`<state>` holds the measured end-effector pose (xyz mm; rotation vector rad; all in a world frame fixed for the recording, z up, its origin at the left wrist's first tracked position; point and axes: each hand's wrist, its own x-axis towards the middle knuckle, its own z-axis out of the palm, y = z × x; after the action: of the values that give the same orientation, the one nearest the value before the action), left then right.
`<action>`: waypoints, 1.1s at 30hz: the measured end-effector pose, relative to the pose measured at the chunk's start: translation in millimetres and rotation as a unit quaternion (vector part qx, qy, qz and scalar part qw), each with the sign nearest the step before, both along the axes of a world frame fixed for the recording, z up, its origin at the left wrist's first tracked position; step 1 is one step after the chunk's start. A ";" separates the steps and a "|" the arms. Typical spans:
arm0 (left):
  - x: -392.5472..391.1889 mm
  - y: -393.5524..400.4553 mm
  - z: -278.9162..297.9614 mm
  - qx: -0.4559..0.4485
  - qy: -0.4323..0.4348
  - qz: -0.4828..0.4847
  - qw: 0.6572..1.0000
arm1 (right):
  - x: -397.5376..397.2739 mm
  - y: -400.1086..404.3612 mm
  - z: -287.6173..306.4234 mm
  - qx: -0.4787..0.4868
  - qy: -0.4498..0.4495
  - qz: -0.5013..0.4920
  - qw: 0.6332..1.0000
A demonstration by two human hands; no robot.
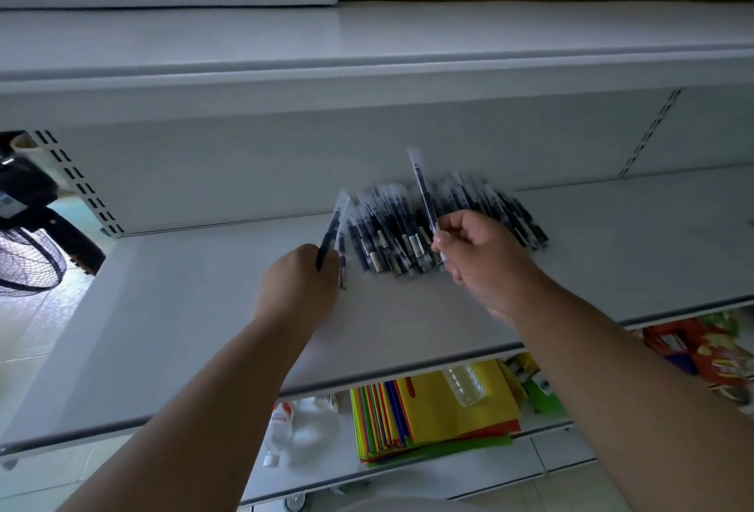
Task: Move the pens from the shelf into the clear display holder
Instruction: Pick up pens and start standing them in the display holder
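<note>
We see our left hand [300, 287] curled closed around the lower end of a pen or two [331, 232], the dark barrels in their clear sleeves rising up and slightly right out of the fist; motion blur keeps us from counting them. Our right hand [479, 256] is drawn in at the fingertips, thumb and forefinger pinching a single wrapped pen [423, 193] near its lower end, so that it stands almost upright and leans a little left above the knuckles. Between the two hands, and stretching on behind the right one, lies the pile of pens [408, 225], a loose fan of dark barrels in transparent wrappers with pale label bands near their lower ends, resting on the white shelf [183, 299]. The nearest pens of the pile sit just beside the left hand's pens and run under the right hand's fingers. We cannot find the clear display holder anywhere in view. Below our forearms, on a lower shelf, sit a stack of coloured folders [428, 417] and a clear plastic bottle [463, 385] lying on them.
</note>
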<state>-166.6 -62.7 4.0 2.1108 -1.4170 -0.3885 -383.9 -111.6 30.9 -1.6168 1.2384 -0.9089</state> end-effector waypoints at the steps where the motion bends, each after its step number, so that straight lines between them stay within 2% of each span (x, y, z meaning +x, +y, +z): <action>1: -4.0 5.9 1.1 -0.022 0.027 0.000 0.999 | -1.0 2.1 2.2 0.001 -0.002 0.002 1.000; 8: -52.2 24.5 16.2 -0.096 0.126 -0.011 0.987 | -31.3 14.1 19.0 0.028 -0.049 -0.014 0.998; 18: -181.1 12.0 20.9 -0.097 0.154 -0.106 0.977 | -163.1 41.2 28.6 -0.019 -0.111 -0.112 0.987; 27: -359.0 2.3 26.9 -0.103 0.172 -0.143 0.969 | -347.1 53.5 37.8 -0.075 -0.026 -0.169 0.982; 33: -442.9 -9.3 28.2 -0.098 0.170 -0.158 0.968 | -426.3 40.6 34.0 -0.091 0.012 -0.209 0.974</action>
<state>-609.5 -72.0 32.2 1.5735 -1.5121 -0.6696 -810.2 -70.9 65.0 -1.5349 1.5860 -1.2979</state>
